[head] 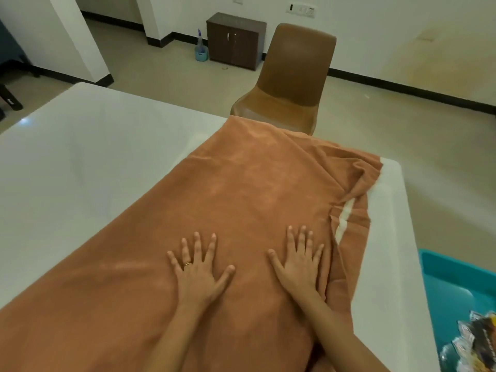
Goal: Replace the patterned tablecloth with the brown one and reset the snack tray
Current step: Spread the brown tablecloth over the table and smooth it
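left hand and right hand lie flat, fingers spread, gripping nothing, on the brown tablecloth skewed across the table. pushing toward 2 o'clock could deepen the bunched fold there or slide the cloth off.

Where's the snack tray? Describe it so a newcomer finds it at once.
Start at the white table that the brown cloth lies across. Past its right edge, at the lower right of the view, is the snack tray. It is the only teal thing beside the table, with shiny snack packets at its near end.
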The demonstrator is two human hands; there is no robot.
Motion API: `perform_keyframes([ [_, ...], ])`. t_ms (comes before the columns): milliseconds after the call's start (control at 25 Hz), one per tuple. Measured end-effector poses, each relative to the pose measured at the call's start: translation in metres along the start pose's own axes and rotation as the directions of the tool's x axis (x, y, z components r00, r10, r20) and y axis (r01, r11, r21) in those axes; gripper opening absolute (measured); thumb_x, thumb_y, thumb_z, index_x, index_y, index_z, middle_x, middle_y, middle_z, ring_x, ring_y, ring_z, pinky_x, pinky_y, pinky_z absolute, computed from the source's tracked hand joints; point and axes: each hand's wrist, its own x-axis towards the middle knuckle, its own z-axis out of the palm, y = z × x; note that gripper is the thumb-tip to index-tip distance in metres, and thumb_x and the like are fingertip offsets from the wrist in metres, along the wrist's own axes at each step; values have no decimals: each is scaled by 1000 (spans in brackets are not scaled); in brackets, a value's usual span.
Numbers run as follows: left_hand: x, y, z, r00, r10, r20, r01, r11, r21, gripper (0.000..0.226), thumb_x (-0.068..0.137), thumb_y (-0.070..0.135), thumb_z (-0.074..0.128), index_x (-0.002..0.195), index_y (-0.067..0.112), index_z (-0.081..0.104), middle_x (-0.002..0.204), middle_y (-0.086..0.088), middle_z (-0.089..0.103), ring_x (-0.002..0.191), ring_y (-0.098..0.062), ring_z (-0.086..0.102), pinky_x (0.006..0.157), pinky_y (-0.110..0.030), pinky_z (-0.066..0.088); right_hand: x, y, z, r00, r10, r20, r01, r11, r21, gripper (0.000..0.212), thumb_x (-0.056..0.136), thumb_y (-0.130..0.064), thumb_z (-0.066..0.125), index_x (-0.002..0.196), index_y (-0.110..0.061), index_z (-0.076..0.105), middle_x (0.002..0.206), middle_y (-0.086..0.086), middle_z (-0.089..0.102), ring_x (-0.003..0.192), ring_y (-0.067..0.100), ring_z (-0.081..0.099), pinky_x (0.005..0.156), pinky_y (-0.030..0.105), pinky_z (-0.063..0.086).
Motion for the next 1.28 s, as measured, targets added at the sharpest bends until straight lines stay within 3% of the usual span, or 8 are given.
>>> perform_keyframes([
  [120,-19,25,10,997,76,33,-76,997,2,80,79,76,33,147,34,30,155,-6,26,141,-38,22,111,-59,2,5,42,-9,998,-37,-49,38,999,2,88,79,-80,16,152,-32,2,160,2,-3,147,22,-8,115,43,-16],
  [280,-19,22,-14,983,96,-155,-124,975,-184,67,87,62,32,138,22,48,147,-10,41,125,-31,49,100,-43,38,18,103,-27,997,-62,-49,59,997,-46,90,76,-83,8,152,-34,0,160,1,-5,147,19,-9,116,41,-16],
  [400,-12,-13,-27,968,36,-247,-70,989,-132,68,87,60,31,141,19,44,149,-13,36,134,-32,35,109,-45,28,21,110,-42,1000,10,-28,-11,999,-46,89,78,-72,7,152,-25,-4,160,8,-8,145,20,-16,116,47,-13],
  [520,-10,-39,-22,986,-77,-145,61,992,-114,86,80,73,23,149,21,27,154,-18,22,142,-36,18,115,-52,9,1,55,-33,997,1,-80,4,998,60,82,83,-59,10,153,-18,-1,159,10,-7,144,20,-17,117,46,-11],
  [680,-7,-34,-19,984,-152,-91,132,972,-192,96,74,80,19,151,23,18,157,-16,15,143,-35,14,115,-53,7,-39,1,2,996,-75,-36,78,994,71,80,84,-73,6,151,-29,-5,155,-2,-13,145,19,-15,115,46,-15],
  [880,-4,-53,-27,986,-145,-78,123,965,-234,77,88,68,33,151,27,17,158,-7,14,145,-30,14,116,-46,8,-38,62,-1,992,-63,-114,62,998,-11,72,88,-69,20,151,-38,5,160,-1,3,147,15,-2,117,43,-10],
  [1160,-23,-25,-32,986,5,166,103,765,-636,50,100,39,35,145,19,36,153,-1,31,145,-19,14,119,-35,10,-32,40,-19,991,101,-93,-84,982,170,78,83,-55,6,153,-21,6,160,5,-2,147,19,-7,118,42,-9],
  [1280,-37,8,-53,958,-8,287,265,406,-875,35,101,39,36,111,27,66,115,10,67,118,-15,56,102,-36,43,-36,-14,-1,997,47,-60,-30,969,247,83,82,-68,1,153,-24,6,159,2,-3,147,20,-6,117,41,-10],
])
